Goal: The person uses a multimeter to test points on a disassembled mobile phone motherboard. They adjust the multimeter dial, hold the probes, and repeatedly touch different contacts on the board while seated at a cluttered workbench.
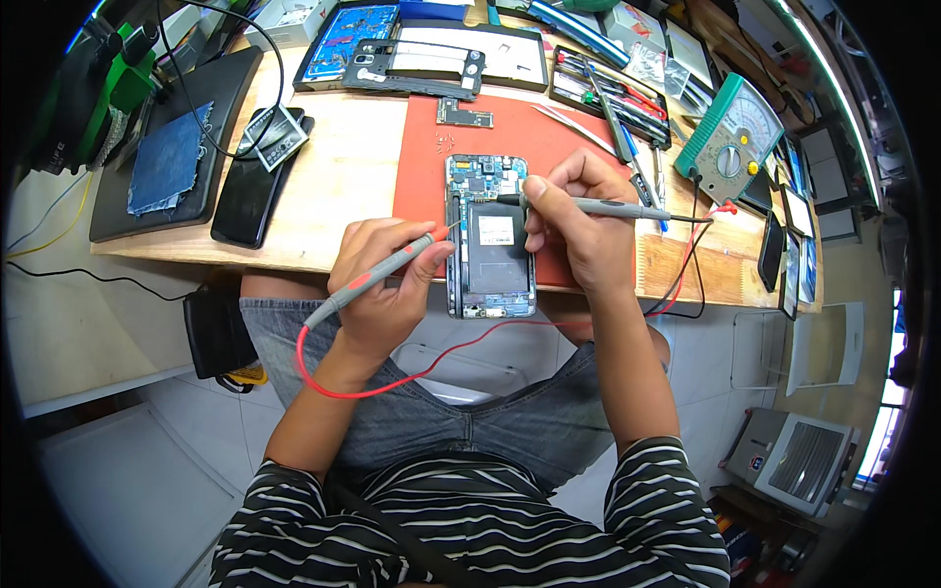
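An opened phone (pixel 497 257) with its circuit board showing lies on a red mat (pixel 417 147), its lower end reaching past the table's front edge. My left hand (pixel 377 279) is closed around a grey and red test probe (pixel 368 274), whose tip points at the phone's left side. In my right hand (pixel 588 220) is a grey and black test probe (pixel 622 209), its dark tip over the upper part of the board. Whether either tip touches metal is too small to tell. A red lead runs from the left probe, and a black lead from the right one.
An analog multimeter (pixel 730 142) stands at the right with leads plugged in. Behind the phone lie a small loose circuit board (pixel 465 115), a phone frame (pixel 417 69) and a tray of tools (pixel 613 98). A black phone (pixel 257 186) and a blue cloth (pixel 170 160) are at the left.
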Available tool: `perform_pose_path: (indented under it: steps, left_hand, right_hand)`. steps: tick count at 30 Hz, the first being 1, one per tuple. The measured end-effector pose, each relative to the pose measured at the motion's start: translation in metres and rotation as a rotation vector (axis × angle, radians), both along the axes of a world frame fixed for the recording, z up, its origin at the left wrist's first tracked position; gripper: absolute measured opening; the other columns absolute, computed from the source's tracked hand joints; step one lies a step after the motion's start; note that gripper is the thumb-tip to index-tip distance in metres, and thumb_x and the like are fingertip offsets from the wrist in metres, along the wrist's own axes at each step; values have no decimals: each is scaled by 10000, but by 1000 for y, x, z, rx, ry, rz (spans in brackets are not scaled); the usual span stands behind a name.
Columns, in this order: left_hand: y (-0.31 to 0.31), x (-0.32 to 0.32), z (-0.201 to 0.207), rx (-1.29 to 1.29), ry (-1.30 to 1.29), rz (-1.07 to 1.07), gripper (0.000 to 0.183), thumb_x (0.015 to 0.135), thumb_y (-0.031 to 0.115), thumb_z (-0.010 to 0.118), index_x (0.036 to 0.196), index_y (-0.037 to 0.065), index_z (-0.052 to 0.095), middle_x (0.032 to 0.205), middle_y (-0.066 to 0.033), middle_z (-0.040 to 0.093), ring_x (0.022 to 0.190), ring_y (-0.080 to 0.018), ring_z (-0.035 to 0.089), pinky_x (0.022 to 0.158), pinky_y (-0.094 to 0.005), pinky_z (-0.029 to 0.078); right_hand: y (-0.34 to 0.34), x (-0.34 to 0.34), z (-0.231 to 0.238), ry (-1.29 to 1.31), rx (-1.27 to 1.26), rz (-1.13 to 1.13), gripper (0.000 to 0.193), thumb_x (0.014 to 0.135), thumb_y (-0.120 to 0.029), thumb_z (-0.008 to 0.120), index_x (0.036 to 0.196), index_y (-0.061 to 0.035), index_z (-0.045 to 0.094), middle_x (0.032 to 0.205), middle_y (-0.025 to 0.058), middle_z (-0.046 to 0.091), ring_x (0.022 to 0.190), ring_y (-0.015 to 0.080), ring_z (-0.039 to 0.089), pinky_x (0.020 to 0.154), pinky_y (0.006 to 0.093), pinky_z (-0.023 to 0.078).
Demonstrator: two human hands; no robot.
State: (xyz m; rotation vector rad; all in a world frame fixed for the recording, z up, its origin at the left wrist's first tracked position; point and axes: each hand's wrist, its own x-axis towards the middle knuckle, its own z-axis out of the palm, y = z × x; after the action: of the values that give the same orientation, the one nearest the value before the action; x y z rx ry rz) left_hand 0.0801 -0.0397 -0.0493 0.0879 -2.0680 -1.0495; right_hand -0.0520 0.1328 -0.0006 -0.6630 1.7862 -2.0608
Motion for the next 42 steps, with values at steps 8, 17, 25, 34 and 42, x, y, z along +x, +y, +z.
perform_pose_path:
  steps: [8, 17, 25, 34, 42]
  left_hand:
    - [0, -6, 2, -127, 50, 1, 234, 816, 157, 850, 965, 38, 715, 823, -63, 710, 745, -228, 639, 728, -339, 462]
    - [0, -7, 2, -162, 66, -13, 240, 825, 183, 846, 972, 50, 709, 820, -54, 703, 746, -226, 641, 729, -346, 457]
    - [0, -7, 5, -144, 48, -19, 231, 841, 181, 836, 971, 40, 708, 815, -60, 694, 745, -226, 624, 718, -338, 453]
    - [-24, -4, 32, 759, -234, -355, 182, 990, 76, 668, 1114, -52, 628, 971, -20, 621, 856, -41, 520, 771, -195, 427]
    - [-21, -4, 25, 645, -172, -323, 246, 918, 14, 757, 1096, -56, 602, 949, -76, 672, 817, -71, 639, 691, -180, 509]
  right_hand:
    - [-5, 9, -3, 48, 35, -11, 186, 929, -40, 710, 826, -25, 555, 649, 39, 647, 544, 46, 616, 458, 193, 462]
    - [-8, 12, -9, 183, 114, -95, 221, 863, 1, 736, 760, -39, 545, 644, -5, 615, 571, -3, 548, 494, 184, 406]
    - [-7, 12, -8, 175, 131, -76, 208, 878, -4, 732, 777, -38, 553, 644, -5, 613, 564, 0, 555, 487, 179, 411]
    - [-6, 6, -4, -28, -29, -6, 138, 927, -78, 744, 907, -15, 623, 682, 22, 642, 541, 21, 582, 464, 166, 430]
    - [-3, 0, -3, -40, -13, -8, 139, 922, -74, 748, 960, 22, 655, 685, 23, 649, 535, 34, 581, 461, 174, 439]
